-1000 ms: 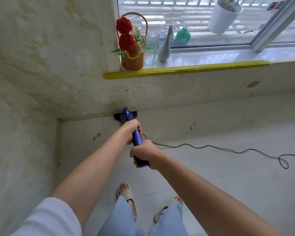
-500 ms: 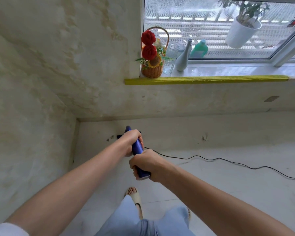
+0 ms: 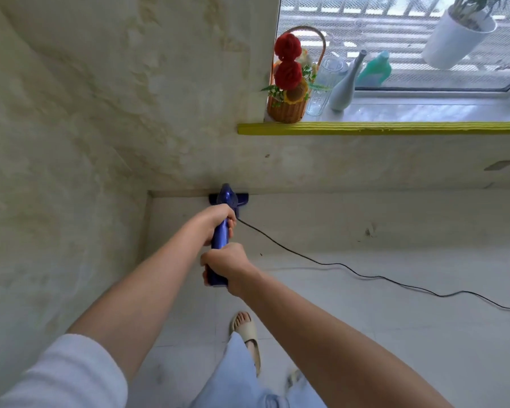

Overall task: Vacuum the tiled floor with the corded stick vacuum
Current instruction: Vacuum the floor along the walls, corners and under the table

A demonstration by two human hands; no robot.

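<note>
I hold a blue stick vacuum (image 3: 222, 237) out in front of me with both hands. My left hand (image 3: 218, 220) grips the handle higher up, and my right hand (image 3: 227, 265) grips its lower end. The vacuum's floor head (image 3: 243, 199) sits on the pale tiled floor (image 3: 365, 304) against the base of the far wall, near the left corner. Its black cord (image 3: 351, 267) trails from the handle across the tiles to the right edge of view.
Marbled walls close in at left and ahead. A yellow-edged windowsill (image 3: 380, 128) above carries a flower basket (image 3: 287, 108), a glass (image 3: 321, 89), a grey vase (image 3: 343, 92) and a green bottle (image 3: 376, 70). My sandalled feet (image 3: 246, 331) stand on the tiles below.
The vacuum head has been pushed forward again to the base of the far wall, after being drawn back half a second ago. Both hands keep their grip on the handle.
</note>
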